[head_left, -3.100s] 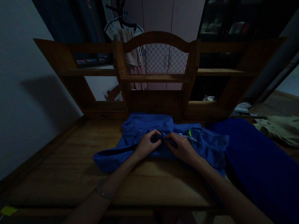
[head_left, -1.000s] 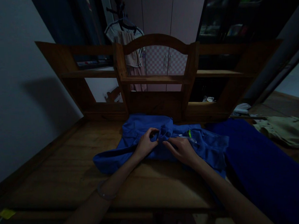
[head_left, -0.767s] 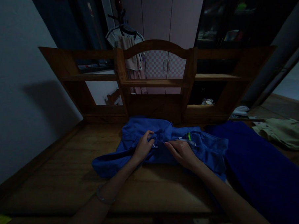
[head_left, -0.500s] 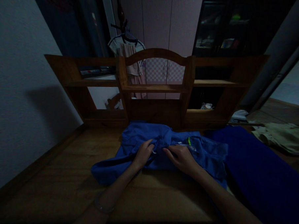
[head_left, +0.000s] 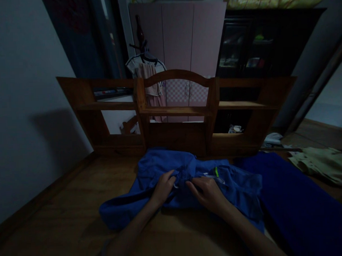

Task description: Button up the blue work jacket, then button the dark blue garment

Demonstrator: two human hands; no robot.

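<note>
A blue garment [head_left: 166, 160] lies rumpled on the bare wooden boards, one long sleeve-like part stretching to the left. My left hand [head_left: 164, 186] is closed on a fold near its middle, beside a small white loop. Just to the right, my right hand [head_left: 209, 192] pinches the same cloth, thumb against bent fingers. Bunched fabric lies between both hands. A bright green strip [head_left: 216, 171] and a whitish, clear-looking strip show on the garment past my right hand. Dim light hides what exactly the fingertips hold.
A wooden headboard with shelves [head_left: 176, 112] stands behind the garment. Dark blue cloth [head_left: 293, 198] spreads at the right, with pale folded cloth [head_left: 325, 164] beyond it. A wall [head_left: 23, 111] borders the left. Clothes hang on a coat stand [head_left: 140, 33] before a pink wardrobe [head_left: 178, 41].
The camera view has tilted up, so the scene sits lower in the picture. Both hands keep their hold on the garment, with little visible movement.
</note>
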